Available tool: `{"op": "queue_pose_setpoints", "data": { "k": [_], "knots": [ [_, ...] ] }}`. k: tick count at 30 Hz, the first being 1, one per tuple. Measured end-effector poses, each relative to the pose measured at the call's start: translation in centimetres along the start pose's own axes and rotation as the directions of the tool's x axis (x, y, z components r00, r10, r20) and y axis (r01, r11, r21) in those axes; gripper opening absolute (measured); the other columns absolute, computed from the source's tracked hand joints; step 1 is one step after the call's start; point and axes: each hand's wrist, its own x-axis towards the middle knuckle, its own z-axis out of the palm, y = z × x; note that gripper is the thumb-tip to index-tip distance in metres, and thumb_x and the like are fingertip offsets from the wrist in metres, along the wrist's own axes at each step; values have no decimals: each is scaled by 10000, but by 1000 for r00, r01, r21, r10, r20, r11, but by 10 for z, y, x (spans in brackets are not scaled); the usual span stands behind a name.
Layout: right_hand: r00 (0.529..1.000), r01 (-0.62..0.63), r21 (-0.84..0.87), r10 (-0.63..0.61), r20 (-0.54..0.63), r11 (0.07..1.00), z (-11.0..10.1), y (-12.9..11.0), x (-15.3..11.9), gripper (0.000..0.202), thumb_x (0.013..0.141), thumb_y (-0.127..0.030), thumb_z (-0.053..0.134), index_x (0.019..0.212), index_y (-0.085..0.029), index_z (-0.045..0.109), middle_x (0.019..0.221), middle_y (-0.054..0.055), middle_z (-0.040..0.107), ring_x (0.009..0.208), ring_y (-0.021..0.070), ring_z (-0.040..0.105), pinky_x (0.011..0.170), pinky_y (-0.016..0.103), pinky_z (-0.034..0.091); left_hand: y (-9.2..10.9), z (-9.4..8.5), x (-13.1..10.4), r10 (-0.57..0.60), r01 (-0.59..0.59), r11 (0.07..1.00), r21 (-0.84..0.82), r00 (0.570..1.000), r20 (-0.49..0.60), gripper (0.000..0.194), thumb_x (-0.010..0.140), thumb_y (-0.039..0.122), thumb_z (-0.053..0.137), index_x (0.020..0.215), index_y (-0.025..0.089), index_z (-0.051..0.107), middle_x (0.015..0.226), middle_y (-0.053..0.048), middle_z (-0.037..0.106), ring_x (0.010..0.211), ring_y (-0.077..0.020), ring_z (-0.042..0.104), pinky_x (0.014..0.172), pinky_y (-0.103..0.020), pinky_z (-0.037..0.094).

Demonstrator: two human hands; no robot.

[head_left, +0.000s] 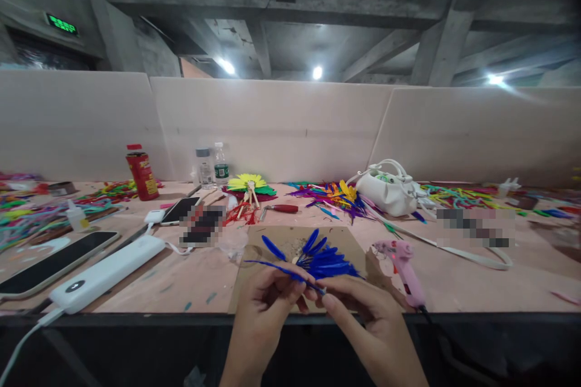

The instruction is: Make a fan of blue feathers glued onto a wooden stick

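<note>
Head view: left hand [267, 302] and right hand [365, 302] are curling nearly closed, both pinching one slim blue feather [275, 266] over the near part of some cardboard [347, 242]. Other blue feathers [331, 263] are fanning out just beyond; pink glue gun [403, 261] is lying to the right.

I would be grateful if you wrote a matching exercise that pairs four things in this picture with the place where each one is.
Things:
1. Held blue feather
2. Pink glue gun
3. White handbag
4. Red container

Places:
A. Upright toward the back left of the table
B. In the fingers of the left hand and right hand
C. Toward the back, just right of the pile of multicoloured feathers
D. Near the front, just right of the cardboard

Right pairs: 1-B, 2-D, 3-C, 4-A
</note>
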Motion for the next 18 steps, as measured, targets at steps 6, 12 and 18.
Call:
{"op": "queue_pose_setpoints", "data": {
  "k": [6,12,18],
  "knots": [
    [997,51,-1,-51,61,999,0,-4,4,172,961,-334,654,966,-266,812,931,56,791,836,211,753,682,253,601,1,0,-1,9,-5,1000,-28,991,132,95,953,245,702,934,212,789,791,-34,753,688,-136,700,637,-200,569],
    [992,119,-45,-117,48,992,2,-10,7,164,910,-235,634,816,-216,767,797,37,758,735,178,714,597,217,533,4,-3,-2,-48,37,997,61,981,189,123,969,269,672,939,219,782,811,-27,721,715,-146,694,667,-216,576],
    [985,145,-170,-125,120,975,4,-10,9,206,775,-80,599,719,-228,729,696,-25,702,587,117,602,526,183,431,9,-5,-2,-19,-42,968,246,971,240,143,951,217,672,895,221,803,779,-18,702,704,-151,696,689,-213,548]
  ]
}}
